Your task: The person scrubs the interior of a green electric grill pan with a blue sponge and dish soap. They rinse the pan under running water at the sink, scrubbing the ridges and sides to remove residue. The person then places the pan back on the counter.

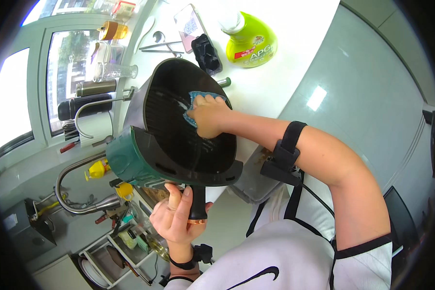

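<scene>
In the head view, a green and black air fryer basket (134, 156) is tilted so that its dark ribbed inside faces me. My left hand (177, 217) grips its black handle (198, 203), which has a copper-coloured band at the end. Inside the basket my right hand (210, 116) presses a blue cleaning cloth (199, 95) against the dark surface. Whitish suds or wet streaks show beside the cloth. Part of the cloth is hidden under my fingers. A green spray-type cleaner bottle (253, 43) lies on the white countertop (268, 90) beyond the basket.
A black moulded tray (206, 54), a phone (188, 27) and metal utensils (161, 45) lie behind the basket. A curved steel faucet (63, 185) rises at left. Bottles and flasks (94, 87) line the windowsill. A grey plastic bin (253, 181) sits below the counter edge.
</scene>
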The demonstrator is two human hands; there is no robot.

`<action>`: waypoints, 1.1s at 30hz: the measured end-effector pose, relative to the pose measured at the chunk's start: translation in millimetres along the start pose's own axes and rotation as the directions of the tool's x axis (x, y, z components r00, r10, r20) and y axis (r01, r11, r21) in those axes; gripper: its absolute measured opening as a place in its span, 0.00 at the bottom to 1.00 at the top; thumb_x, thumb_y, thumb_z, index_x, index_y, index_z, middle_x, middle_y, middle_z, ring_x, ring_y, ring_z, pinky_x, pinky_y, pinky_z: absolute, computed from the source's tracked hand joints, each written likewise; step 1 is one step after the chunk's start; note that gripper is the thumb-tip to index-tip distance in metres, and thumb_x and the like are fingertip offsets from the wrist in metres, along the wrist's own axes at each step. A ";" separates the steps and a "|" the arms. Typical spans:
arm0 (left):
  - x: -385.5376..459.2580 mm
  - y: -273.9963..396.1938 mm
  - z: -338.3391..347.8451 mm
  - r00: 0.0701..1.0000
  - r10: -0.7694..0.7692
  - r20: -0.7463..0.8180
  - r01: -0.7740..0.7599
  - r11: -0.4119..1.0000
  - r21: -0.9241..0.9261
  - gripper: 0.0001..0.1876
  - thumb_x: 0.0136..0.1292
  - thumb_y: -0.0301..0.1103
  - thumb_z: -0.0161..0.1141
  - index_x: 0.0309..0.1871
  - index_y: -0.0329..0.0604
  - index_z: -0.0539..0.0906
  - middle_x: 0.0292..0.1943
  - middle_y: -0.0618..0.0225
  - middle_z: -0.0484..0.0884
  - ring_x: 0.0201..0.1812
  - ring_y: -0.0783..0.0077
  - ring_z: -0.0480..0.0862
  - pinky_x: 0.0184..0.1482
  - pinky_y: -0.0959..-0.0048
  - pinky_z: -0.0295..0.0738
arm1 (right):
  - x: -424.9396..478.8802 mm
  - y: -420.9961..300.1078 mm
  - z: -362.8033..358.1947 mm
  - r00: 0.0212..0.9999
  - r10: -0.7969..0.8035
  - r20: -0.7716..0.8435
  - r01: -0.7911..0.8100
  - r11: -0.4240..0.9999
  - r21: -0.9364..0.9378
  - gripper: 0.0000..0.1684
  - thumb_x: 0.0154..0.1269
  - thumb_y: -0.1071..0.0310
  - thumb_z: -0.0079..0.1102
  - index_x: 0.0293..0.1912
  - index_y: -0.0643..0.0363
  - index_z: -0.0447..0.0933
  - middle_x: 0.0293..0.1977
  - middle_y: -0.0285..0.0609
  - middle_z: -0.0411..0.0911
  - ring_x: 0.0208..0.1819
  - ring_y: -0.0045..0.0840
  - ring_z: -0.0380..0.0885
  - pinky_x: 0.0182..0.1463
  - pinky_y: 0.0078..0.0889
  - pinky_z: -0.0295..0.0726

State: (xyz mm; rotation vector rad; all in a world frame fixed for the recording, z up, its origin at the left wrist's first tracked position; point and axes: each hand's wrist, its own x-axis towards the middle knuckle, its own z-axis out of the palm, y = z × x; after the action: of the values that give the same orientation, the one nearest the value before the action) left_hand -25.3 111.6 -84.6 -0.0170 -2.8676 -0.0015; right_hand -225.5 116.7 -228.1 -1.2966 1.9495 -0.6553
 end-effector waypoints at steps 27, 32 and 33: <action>-1.2 -3.9 5.5 0.999 0.020 -0.051 -0.020 1.000 0.003 0.28 0.44 0.38 0.76 0.48 0.34 0.81 0.51 0.33 0.78 0.24 0.58 0.82 0.28 0.74 0.75 | -27.8 8.9 7.2 0.965 -0.257 0.061 0.260 0.880 -0.398 0.21 0.60 0.63 0.53 0.52 0.54 0.80 0.61 0.34 0.71 0.65 0.28 0.63 0.67 0.37 0.58; -6.0 -2.2 1.6 1.000 0.019 0.000 -0.019 1.000 0.001 0.30 0.43 0.38 0.77 0.49 0.32 0.81 0.53 0.30 0.75 0.26 0.54 0.84 0.30 0.73 0.76 | -40.1 3.9 -6.8 0.892 -0.316 0.324 0.344 0.939 -0.030 0.22 0.60 0.65 0.51 0.55 0.52 0.79 0.60 0.31 0.72 0.62 0.31 0.65 0.62 0.36 0.63; -7.5 -1.2 2.2 1.000 0.019 -0.002 -0.019 1.000 0.008 0.30 0.43 0.39 0.77 0.49 0.32 0.81 0.53 0.30 0.76 0.26 0.54 0.84 0.30 0.72 0.76 | -40.7 4.7 -6.5 0.881 -0.328 0.340 0.349 0.937 0.002 0.23 0.60 0.66 0.51 0.55 0.51 0.79 0.60 0.30 0.72 0.61 0.32 0.65 0.61 0.36 0.64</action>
State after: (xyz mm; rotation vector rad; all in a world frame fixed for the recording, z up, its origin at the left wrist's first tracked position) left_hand -18.6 110.3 -88.8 -0.0433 -2.8654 0.0134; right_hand -222.7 156.4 -216.5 -1.6884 1.4881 -0.5005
